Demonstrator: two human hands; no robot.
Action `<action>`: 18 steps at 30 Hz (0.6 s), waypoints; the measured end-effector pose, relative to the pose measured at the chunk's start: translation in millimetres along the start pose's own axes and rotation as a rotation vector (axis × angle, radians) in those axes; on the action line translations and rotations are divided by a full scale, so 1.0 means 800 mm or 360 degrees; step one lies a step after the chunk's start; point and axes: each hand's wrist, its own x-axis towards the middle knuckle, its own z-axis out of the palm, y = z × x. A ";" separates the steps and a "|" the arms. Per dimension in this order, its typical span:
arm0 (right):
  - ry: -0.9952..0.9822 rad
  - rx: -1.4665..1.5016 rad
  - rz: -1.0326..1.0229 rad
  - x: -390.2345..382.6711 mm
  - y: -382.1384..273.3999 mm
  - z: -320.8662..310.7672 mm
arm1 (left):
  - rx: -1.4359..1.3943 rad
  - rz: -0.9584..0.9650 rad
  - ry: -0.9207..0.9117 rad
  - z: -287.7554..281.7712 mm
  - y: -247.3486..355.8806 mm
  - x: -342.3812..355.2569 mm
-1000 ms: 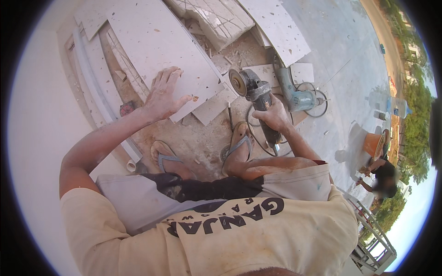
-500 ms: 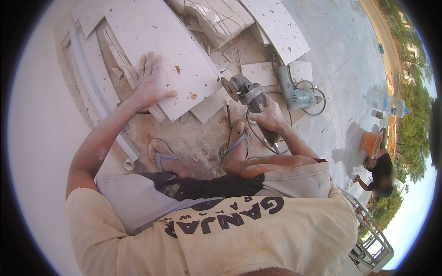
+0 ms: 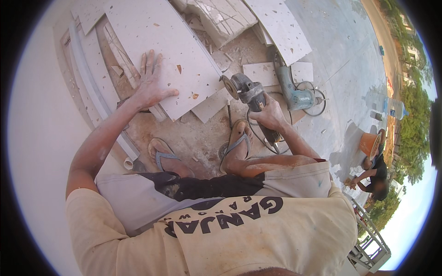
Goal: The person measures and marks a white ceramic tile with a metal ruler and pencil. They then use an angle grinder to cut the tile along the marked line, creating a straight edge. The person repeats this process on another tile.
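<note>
My left hand (image 3: 150, 86) lies flat with spread fingers on a large pale tile (image 3: 172, 60) flecked with brown chips. In my right hand (image 3: 271, 113) is an angle grinder (image 3: 250, 92), gripped around its dark body. Its round disc (image 3: 229, 87) is at the tile's right edge, near the corner; whether it touches the edge I cannot tell. Below the large tile, a smaller tile piece (image 3: 209, 106) sticks out. A dark cord runs from the grinder's rear end down to the floor.
A teal power drill (image 3: 294, 89) lies on the floor to the right with its cable coiled. Broken concrete (image 3: 221, 20) and more tiles (image 3: 281, 27) lie beyond. A pale pipe (image 3: 99, 99) runs along the left wall. Far right, a person (image 3: 375, 177) crouches near an orange bucket (image 3: 369, 143).
The tile and my left hand have shifted very slightly to the right. The grinder stays almost in place. The distant person's arms have moved closer together.
</note>
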 end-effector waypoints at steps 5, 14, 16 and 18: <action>-0.0005 -0.0016 -0.0046 0.005 0.003 0.002 | -0.0014 -0.0006 -0.0010 -0.005 0.004 -0.002; -0.0006 -0.0005 -0.0029 0.007 0.001 0.001 | 0.0001 -0.0030 -0.0029 -0.009 0.008 -0.002; -0.0006 -0.0009 -0.0036 0.007 -0.001 0.000 | -0.0006 -0.0036 -0.0036 -0.011 0.010 -0.002; -0.0026 0.0002 -0.0024 0.008 -0.004 0.000 | -0.0039 -0.0017 0.0011 -0.006 0.007 -0.004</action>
